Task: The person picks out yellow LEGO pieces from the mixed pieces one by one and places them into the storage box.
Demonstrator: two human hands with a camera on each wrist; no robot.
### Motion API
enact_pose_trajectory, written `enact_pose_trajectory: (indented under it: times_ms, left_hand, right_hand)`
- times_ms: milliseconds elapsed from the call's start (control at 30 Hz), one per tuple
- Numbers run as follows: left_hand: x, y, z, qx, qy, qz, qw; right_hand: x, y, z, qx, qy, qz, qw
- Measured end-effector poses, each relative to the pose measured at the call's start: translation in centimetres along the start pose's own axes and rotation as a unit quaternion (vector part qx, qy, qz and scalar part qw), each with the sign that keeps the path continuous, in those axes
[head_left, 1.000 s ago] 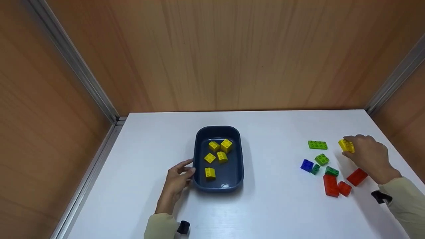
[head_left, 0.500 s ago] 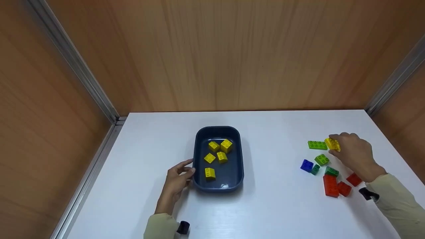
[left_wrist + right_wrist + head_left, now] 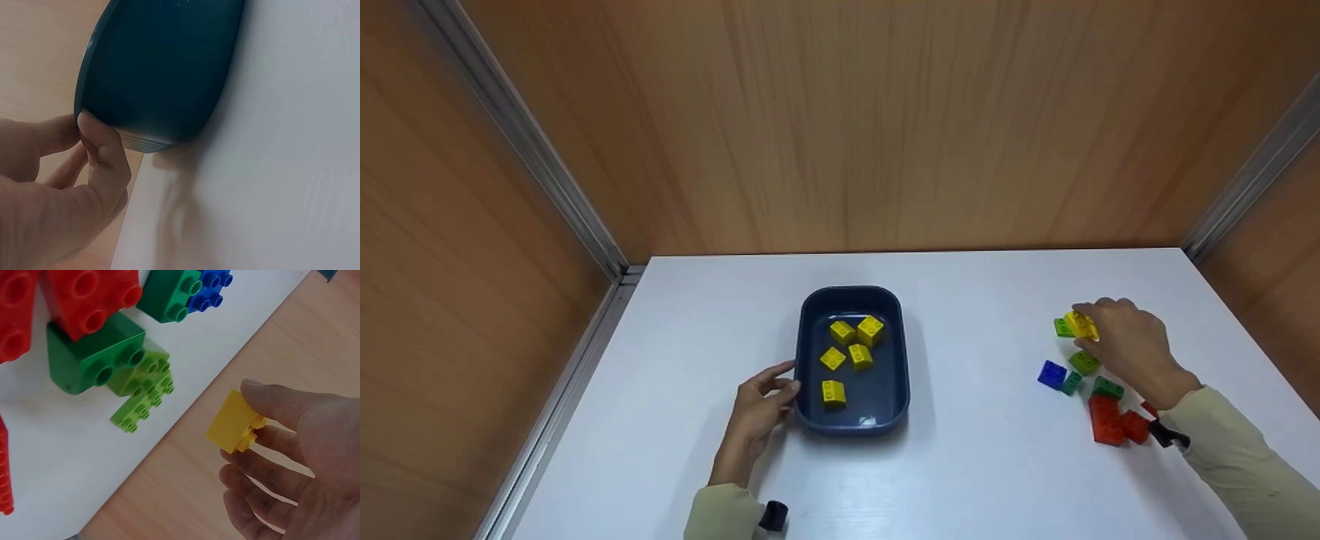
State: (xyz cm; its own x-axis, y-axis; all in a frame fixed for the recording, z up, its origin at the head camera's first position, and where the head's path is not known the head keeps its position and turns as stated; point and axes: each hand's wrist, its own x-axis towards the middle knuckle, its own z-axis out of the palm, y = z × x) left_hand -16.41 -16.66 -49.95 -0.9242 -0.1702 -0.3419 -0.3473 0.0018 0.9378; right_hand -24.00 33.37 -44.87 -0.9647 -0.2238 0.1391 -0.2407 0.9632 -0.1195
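Note:
My left hand (image 3: 761, 412) pinches the left rim of a dark blue tray (image 3: 851, 425) between thumb and fingers; the left wrist view shows the thumb on the tray's inner side. Several yellow toy bricks (image 3: 861, 356) lie inside it. Over the loose bricks at the right, my right hand (image 3: 1129, 345) pinches a yellow toy brick (image 3: 1081, 325), its studs turned toward the palm in the right wrist view. In the head view this brick overlaps a light green brick (image 3: 1062, 328) lying on the table.
Below the right hand lie a blue brick (image 3: 1051, 374), green bricks (image 3: 1108, 388) and red bricks (image 3: 1105, 420) in a loose group. The white table (image 3: 975, 465) meets a wooden panel (image 3: 840, 135) at its back edge. Wooden panels also stand at both sides.
My right hand has carried the yellow brick leftward, from the right of the light green brick to over it. The left hand and the tray have stayed in place.

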Motion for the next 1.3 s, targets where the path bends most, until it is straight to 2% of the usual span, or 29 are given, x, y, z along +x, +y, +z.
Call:
enact_pose_trajectory:
  times_ms: [600, 800, 1300]
  left_hand:
    - [0.0, -0.2, -0.1, -0.001, -0.003, 0.010, 0.9999]
    - [0.1, -0.2, -0.1, -0.004, -0.008, 0.013, 0.9999]
    - [0.2, -0.1, 0.0, 0.001, 0.000, 0.000, 1.0000]
  right_hand:
    - [1.2, -3.6, 0.8, -0.015, 0.003, -0.044, 0.9989]
    - [1.6, -5.0, 0.8, -0.005, -0.003, -0.058, 0.9983]
    - [2.5, -9.2, 1.6, 0.002, 0.025, -0.105, 0.9942]
